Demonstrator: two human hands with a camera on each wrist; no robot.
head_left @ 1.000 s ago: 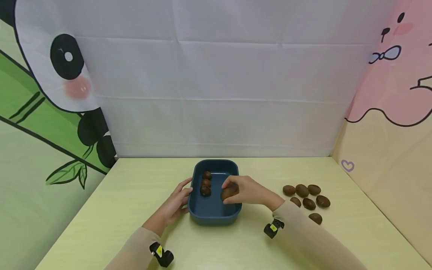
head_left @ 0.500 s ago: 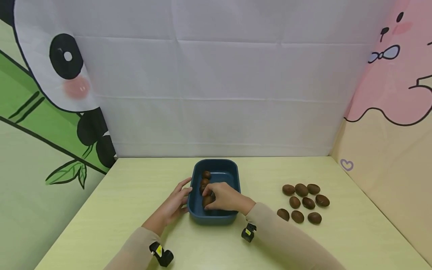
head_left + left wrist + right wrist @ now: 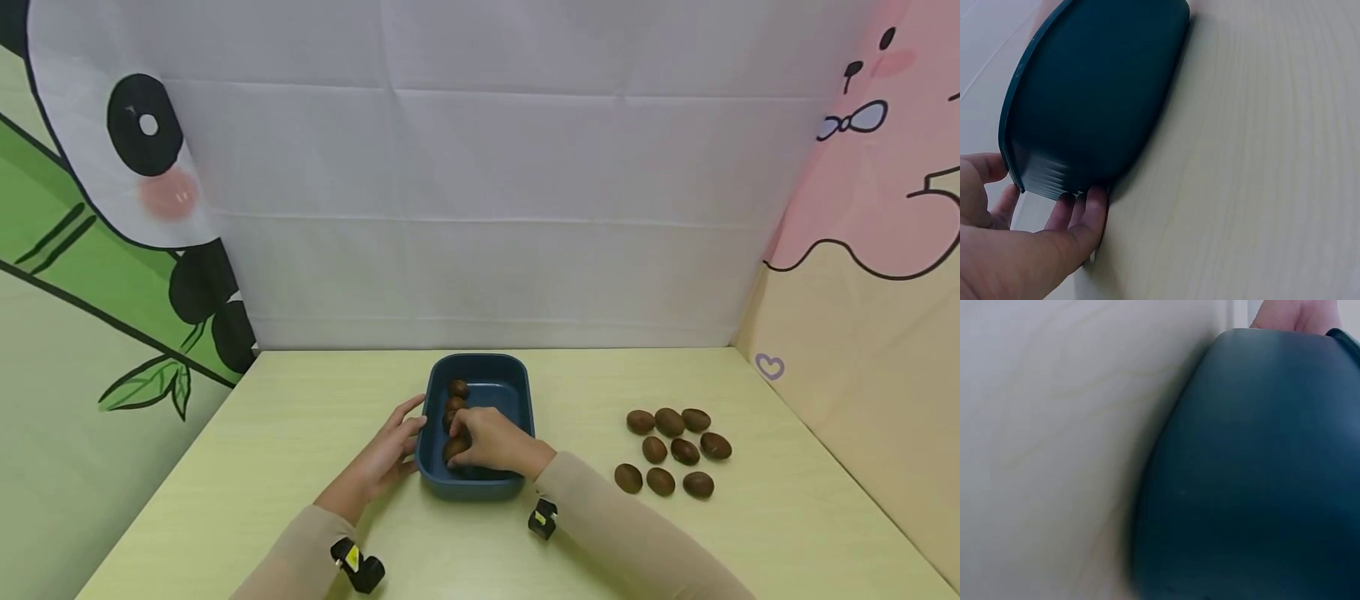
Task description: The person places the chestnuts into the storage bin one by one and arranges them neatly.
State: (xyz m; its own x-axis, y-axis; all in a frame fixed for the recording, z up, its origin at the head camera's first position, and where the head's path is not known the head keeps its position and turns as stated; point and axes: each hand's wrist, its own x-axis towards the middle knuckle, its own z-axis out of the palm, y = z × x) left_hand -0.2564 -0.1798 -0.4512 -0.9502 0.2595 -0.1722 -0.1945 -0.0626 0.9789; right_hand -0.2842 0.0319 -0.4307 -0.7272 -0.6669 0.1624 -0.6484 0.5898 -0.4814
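A dark blue tub (image 3: 517, 400) stands on the table. My left hand (image 3: 381, 460) touches its left wall; in the left wrist view the fingers (image 3: 1094, 212) lie against the tub's side, fairly straight. My right hand (image 3: 495, 440) reaches over the right rim into the tub. It pinches a brown chestnut-like nut (image 3: 453, 451) between thumb and fingers, low by the left wall. Behind it, a row of similar nuts (image 3: 458, 389) runs along the left side, partly covered by the fingers. The right wrist view is mostly the tub's outer wall (image 3: 1260, 462).
Several more brown nuts (image 3: 685, 452) lie in loose rows on the table to the right of the tub. A pale wood-grain tabletop (image 3: 420, 550) carries everything. White cloth (image 3: 495, 250) hangs at the back, with printed panels left and right.
My right hand has moved left and toward me inside the tub, bringing the pinched nut to the front end of the row. The left hand stays at the tub's wall.
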